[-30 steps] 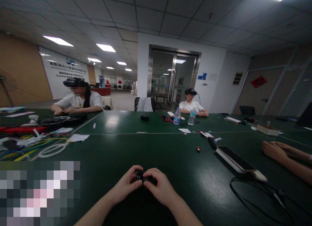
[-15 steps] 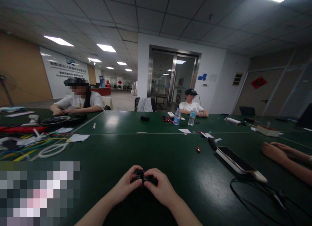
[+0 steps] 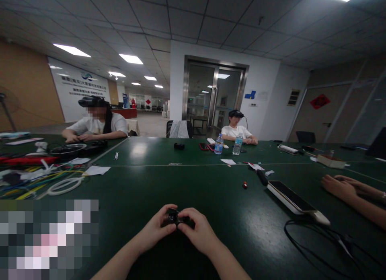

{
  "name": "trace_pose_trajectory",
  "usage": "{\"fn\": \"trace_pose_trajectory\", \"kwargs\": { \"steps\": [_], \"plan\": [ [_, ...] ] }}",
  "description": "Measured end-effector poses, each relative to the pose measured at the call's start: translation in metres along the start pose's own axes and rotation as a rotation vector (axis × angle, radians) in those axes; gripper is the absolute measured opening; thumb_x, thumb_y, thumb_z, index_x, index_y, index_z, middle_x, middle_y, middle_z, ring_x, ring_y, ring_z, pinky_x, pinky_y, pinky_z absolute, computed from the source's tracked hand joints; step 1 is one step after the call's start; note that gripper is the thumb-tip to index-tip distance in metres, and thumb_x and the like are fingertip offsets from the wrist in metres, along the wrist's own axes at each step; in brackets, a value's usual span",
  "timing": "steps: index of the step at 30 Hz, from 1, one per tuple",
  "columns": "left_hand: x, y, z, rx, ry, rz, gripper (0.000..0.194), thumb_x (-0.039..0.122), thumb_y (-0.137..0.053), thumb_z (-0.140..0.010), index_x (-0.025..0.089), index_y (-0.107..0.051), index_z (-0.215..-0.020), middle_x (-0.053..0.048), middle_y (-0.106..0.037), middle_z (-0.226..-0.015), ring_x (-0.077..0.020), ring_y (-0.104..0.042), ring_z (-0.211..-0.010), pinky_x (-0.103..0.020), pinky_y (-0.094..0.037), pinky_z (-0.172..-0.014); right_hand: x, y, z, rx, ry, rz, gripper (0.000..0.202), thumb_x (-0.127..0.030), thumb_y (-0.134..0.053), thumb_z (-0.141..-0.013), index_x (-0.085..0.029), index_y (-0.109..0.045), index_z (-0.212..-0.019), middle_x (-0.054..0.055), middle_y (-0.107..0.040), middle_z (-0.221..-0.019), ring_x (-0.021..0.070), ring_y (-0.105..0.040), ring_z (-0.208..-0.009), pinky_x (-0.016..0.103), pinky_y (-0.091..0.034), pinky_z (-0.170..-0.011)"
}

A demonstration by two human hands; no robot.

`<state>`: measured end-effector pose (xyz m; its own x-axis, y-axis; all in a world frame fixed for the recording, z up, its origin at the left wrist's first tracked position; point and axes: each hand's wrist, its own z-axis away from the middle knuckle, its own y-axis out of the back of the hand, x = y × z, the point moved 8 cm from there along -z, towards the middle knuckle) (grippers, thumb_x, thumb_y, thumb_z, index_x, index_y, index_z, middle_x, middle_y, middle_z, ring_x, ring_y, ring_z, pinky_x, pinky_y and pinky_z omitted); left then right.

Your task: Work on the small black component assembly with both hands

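Note:
Both my hands meet over the near part of the green table (image 3: 144, 187), fingers closed around a small glossy black object (image 3: 173, 217). My left hand (image 3: 158, 228) pinches its left side between thumb and fingers. On the right side, my right hand (image 3: 197, 229) grips it the same way, with fingertips close to those of the left. The fingers cover much of the object, and its exact kind cannot be made out.
Several cables (image 3: 64, 185) and papers lie at the left. Two water bottles (image 3: 219, 144) stand mid-table. At the right are a phone (image 3: 291, 195) on a white device, a black cable (image 3: 301, 244), a small red item (image 3: 245, 185) and another person's hands (image 3: 340, 187). Two people sit across.
My hands stay in nearly the same place around the black object. The other person's hands at the right have shifted slightly left.

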<state>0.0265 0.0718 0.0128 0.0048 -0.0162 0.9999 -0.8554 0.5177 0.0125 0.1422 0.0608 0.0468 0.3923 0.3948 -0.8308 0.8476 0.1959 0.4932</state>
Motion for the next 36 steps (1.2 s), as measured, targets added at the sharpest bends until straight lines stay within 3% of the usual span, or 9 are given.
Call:
{"fn": "trace_pose_trajectory", "kwargs": {
  "steps": [4, 11, 19, 36],
  "plan": [
    [0.0014, 0.0009, -0.001, 0.002, -0.039, -0.014, 0.037, 0.033, -0.062, -0.073, 0.023, -0.045, -0.104, -0.002, -0.06, -0.097, -0.0206, -0.056, -0.091, -0.036, -0.04, -0.079, -0.002, 0.0012, 0.0004, 0.009, 0.02, -0.001, 0.023, -0.019, -0.058, -0.074, -0.025, -0.059, -0.096, 0.001, -0.058, -0.1, 0.0171, -0.055, -0.095, 0.032, -0.043, -0.085],
    [0.0007, 0.0024, -0.002, 0.016, -0.044, 0.0, 0.037, 0.034, -0.063, -0.072, 0.024, -0.044, -0.101, -0.001, -0.058, -0.092, -0.0184, -0.056, -0.085, -0.032, -0.04, -0.074, 0.0037, 0.0032, -0.0012, 0.062, 0.048, -0.009, 0.027, -0.016, -0.062, -0.07, -0.025, -0.06, -0.095, 0.002, -0.056, -0.105, 0.0177, -0.053, -0.1, 0.035, -0.041, -0.09],
    [-0.0025, 0.0018, -0.0018, -0.01, -0.028, 0.005, 0.044, 0.03, -0.062, -0.074, 0.026, -0.039, -0.112, -0.003, -0.057, -0.099, -0.019, -0.055, -0.09, -0.034, -0.04, -0.077, 0.0033, 0.0019, -0.0014, 0.046, 0.04, -0.023, 0.02, -0.019, -0.061, -0.072, -0.024, -0.061, -0.092, 0.002, -0.057, -0.102, 0.0171, -0.055, -0.098, 0.034, -0.042, -0.089],
    [0.0, 0.0001, -0.0011, -0.01, -0.011, 0.015, 0.041, 0.027, -0.062, -0.073, 0.025, -0.041, -0.108, -0.003, -0.057, -0.101, -0.0208, -0.056, -0.094, -0.038, -0.04, -0.083, 0.0038, 0.0013, -0.0011, 0.043, 0.041, -0.032, 0.02, -0.018, -0.06, -0.072, -0.024, -0.06, -0.091, 0.002, -0.057, -0.101, 0.0173, -0.055, -0.097, 0.033, -0.042, -0.087]
  ]
}}
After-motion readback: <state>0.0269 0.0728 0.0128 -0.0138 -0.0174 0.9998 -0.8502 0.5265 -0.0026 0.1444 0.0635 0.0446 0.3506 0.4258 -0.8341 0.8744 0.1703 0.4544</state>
